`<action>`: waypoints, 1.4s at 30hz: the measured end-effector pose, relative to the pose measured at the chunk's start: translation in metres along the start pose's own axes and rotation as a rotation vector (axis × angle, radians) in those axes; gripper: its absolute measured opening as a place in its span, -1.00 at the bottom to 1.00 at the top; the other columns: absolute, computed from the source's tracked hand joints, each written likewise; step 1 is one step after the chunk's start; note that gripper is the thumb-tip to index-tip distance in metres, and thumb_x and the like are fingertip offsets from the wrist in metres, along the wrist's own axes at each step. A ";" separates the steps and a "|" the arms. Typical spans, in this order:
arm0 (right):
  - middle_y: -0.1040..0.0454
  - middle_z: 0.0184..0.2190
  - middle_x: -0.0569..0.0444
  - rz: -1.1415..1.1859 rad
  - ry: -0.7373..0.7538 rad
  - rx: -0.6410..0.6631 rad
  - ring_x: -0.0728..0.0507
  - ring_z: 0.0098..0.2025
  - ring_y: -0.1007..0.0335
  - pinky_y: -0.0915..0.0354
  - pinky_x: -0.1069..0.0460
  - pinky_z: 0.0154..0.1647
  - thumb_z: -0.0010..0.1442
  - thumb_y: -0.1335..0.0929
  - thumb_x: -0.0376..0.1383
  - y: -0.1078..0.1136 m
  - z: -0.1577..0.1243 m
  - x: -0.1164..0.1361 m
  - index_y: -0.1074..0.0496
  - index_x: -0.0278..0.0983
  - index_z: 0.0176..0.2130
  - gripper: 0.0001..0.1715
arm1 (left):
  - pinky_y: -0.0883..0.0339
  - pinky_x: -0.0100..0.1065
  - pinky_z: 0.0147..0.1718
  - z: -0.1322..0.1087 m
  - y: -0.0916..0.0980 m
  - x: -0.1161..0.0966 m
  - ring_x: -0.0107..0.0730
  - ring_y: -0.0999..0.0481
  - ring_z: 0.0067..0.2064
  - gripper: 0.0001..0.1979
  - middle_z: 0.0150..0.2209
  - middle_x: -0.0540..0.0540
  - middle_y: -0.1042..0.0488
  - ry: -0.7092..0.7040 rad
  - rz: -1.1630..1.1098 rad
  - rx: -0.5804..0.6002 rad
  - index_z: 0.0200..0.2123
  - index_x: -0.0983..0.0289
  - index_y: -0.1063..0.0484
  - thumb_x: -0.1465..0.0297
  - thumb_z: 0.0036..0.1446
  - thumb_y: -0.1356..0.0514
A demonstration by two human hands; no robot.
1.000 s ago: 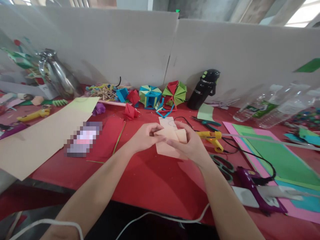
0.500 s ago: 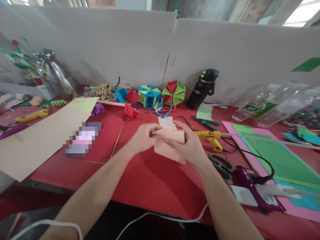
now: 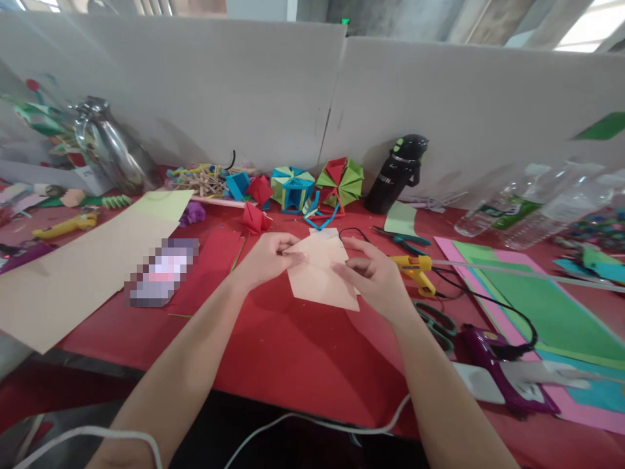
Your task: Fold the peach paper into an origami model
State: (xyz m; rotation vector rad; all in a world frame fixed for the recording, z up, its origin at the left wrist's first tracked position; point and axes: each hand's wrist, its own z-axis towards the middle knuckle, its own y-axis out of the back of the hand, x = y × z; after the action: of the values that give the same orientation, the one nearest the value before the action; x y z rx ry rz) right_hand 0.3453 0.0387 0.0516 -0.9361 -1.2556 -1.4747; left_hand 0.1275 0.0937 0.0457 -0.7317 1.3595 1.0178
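A cream sheet of paper (image 3: 319, 277), creased and partly unfolded, is held above the red table (image 3: 273, 352) between my two hands. My left hand (image 3: 271, 260) pinches its left edge between thumb and fingers. On the other side, my right hand (image 3: 374, 277) grips the right edge, with its thumb on the near face and fingers curled behind. Another pale paper piece (image 3: 325, 232) shows just behind the held sheet, partly covered by it. Beyond them stand folded paper models, among them a blue and green one (image 3: 291, 189) and a red and green one (image 3: 340, 182).
To the right lie a yellow glue gun (image 3: 417, 272), scissors (image 3: 437, 326), a purple glue gun (image 3: 502, 371) and green paper sheets (image 3: 551, 299). A black bottle (image 3: 396, 172) stands at the back. Leftward are a phone (image 3: 163, 273), a long cream sheet (image 3: 73, 286) and a metal jug (image 3: 114, 146).
The folded cream paper has opened out into a wider, flatter sheet. My left hand has shifted slightly left and my right hand slightly right, both keeping hold of it.
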 end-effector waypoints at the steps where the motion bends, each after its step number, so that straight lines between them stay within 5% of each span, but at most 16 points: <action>1: -0.35 -0.60 0.21 -0.007 -0.005 0.012 0.03 -0.64 -0.13 -0.03 0.07 -0.64 0.04 -0.48 -0.13 0.000 0.000 0.000 -0.27 -0.30 0.08 -0.32 | -0.38 -0.38 -0.31 -0.001 0.000 -0.001 -0.33 -0.56 -0.27 -0.68 -0.28 0.13 -0.58 0.010 -0.010 0.025 -0.20 0.32 -0.52 0.29 -0.04 -0.34; 9: -0.37 -0.55 0.16 -0.008 -0.067 0.088 0.02 -0.62 -0.11 -0.01 0.06 -0.62 0.12 -0.40 -0.06 -0.002 0.000 0.002 -0.29 -0.28 0.09 -0.37 | -0.39 -0.42 -0.40 -0.001 -0.006 0.002 -0.35 -0.56 -0.32 -0.68 -0.29 0.13 -0.58 0.046 -0.060 0.058 -0.20 0.32 -0.50 0.35 -0.08 -0.37; 15: -0.21 -0.70 0.28 0.108 -0.051 0.114 0.00 -0.66 -0.08 -0.05 0.05 -0.58 0.21 -0.32 -0.11 0.003 0.001 -0.003 -0.29 -0.24 0.09 -0.51 | -0.40 -0.40 -0.40 -0.001 -0.006 0.004 -0.32 -0.57 -0.32 -0.70 -0.29 0.14 -0.59 0.066 -0.055 0.022 -0.22 0.31 -0.50 0.31 -0.05 -0.36; 21: -0.51 -0.43 0.09 -0.021 -0.054 0.099 -0.02 -0.53 -0.29 -0.14 0.07 -0.57 0.07 -0.45 -0.13 0.007 0.002 -0.004 -0.36 -0.25 0.04 -0.43 | -0.40 -0.37 -0.35 0.000 -0.006 0.001 -0.31 -0.56 -0.29 -0.68 -0.29 0.13 -0.57 0.027 -0.095 0.003 -0.22 0.31 -0.50 0.30 -0.07 -0.37; 25: -0.57 -0.34 0.01 -0.145 0.139 -0.010 -0.15 -0.32 -0.48 -0.37 -0.05 -0.29 0.12 -0.42 -0.16 0.006 0.003 -0.008 -0.49 -0.25 -0.16 -0.70 | -0.38 -0.38 -0.29 -0.001 -0.006 -0.002 -0.34 -0.53 -0.27 -0.79 -0.31 0.08 -0.55 -0.121 0.034 -0.005 -0.33 0.31 -0.48 0.32 -0.03 -0.34; 29: -0.54 -0.16 0.01 -0.374 0.480 -0.207 -0.22 -0.05 -0.44 -0.30 -0.18 0.05 0.19 -0.36 -0.30 0.004 0.000 -0.004 -0.54 -0.16 -0.29 -0.88 | -0.33 -0.24 0.00 -0.006 -0.010 -0.009 -0.22 -0.51 -0.02 -0.89 -0.07 0.16 -0.52 -0.276 0.024 0.047 -0.33 0.28 -0.50 0.44 0.00 -0.28; 31: -0.49 -0.07 0.01 -0.420 0.560 -0.307 -0.23 0.02 -0.39 -0.27 -0.20 0.10 0.19 -0.37 -0.33 0.004 -0.001 -0.001 -0.55 -0.13 -0.31 -0.86 | -0.21 -0.18 0.14 -0.010 -0.010 -0.011 -0.16 -0.38 0.17 -0.80 0.12 0.18 -0.41 -0.360 0.067 0.068 -0.23 0.24 -0.51 0.44 0.00 -0.29; 33: -0.46 -0.04 0.01 -0.410 0.576 -0.376 -0.23 0.05 -0.36 -0.28 -0.21 0.10 0.18 -0.37 -0.34 0.004 -0.002 0.000 -0.56 -0.12 -0.32 -0.85 | -0.07 -0.13 0.24 -0.013 -0.010 -0.011 -0.10 -0.15 0.32 -0.49 0.27 0.16 -0.22 -0.376 0.102 0.108 -0.01 0.16 -0.45 0.38 -0.10 -0.38; 35: -0.44 -0.03 0.01 -0.373 0.577 -0.411 -0.24 0.07 -0.36 -0.29 -0.22 0.10 0.17 -0.36 -0.37 0.003 -0.002 0.000 -0.56 -0.12 -0.35 -0.82 | 0.02 -0.10 0.29 -0.013 -0.009 -0.008 -0.04 0.07 0.40 -0.15 0.36 0.15 -0.03 -0.304 0.080 0.122 0.19 0.08 -0.27 0.31 -0.22 -0.46; 37: -0.43 0.00 0.01 -0.338 0.562 -0.421 -0.24 0.07 -0.36 -0.31 -0.24 0.10 0.16 -0.34 -0.40 0.003 -0.002 -0.001 -0.55 -0.13 -0.37 -0.79 | -0.04 -0.09 0.26 -0.011 -0.009 -0.003 -0.02 0.11 0.41 -0.09 0.38 0.18 0.04 -0.169 -0.025 0.060 0.26 0.06 -0.16 0.21 -0.17 -0.44; 40: -0.40 0.07 0.04 -0.296 0.529 -0.390 -0.26 0.13 -0.33 -0.30 -0.26 0.13 0.15 -0.34 -0.40 0.001 -0.002 -0.002 -0.55 -0.13 -0.39 -0.78 | -0.34 -0.13 0.03 -0.005 -0.014 0.003 -0.03 -0.30 0.23 -0.23 0.24 0.31 -0.24 0.079 -0.243 -0.014 0.23 0.14 -0.17 0.15 -0.02 -0.36; 42: -0.37 0.12 0.06 -0.265 0.516 -0.357 -0.26 0.19 -0.28 -0.27 -0.27 0.16 0.16 -0.33 -0.39 -0.001 -0.002 -0.001 -0.56 -0.12 -0.36 -0.78 | -0.42 -0.23 -0.18 -0.001 -0.019 0.005 -0.16 -0.53 -0.06 -0.31 -0.04 0.26 -0.48 0.163 -0.338 0.037 0.12 0.22 -0.28 0.23 -0.08 -0.40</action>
State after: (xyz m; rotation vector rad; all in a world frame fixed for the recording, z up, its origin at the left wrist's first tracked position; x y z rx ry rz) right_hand 0.3452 0.0373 0.0499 -0.5596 -0.7675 -2.0362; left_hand 0.1440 0.0853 0.0378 -0.9955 1.3328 0.6750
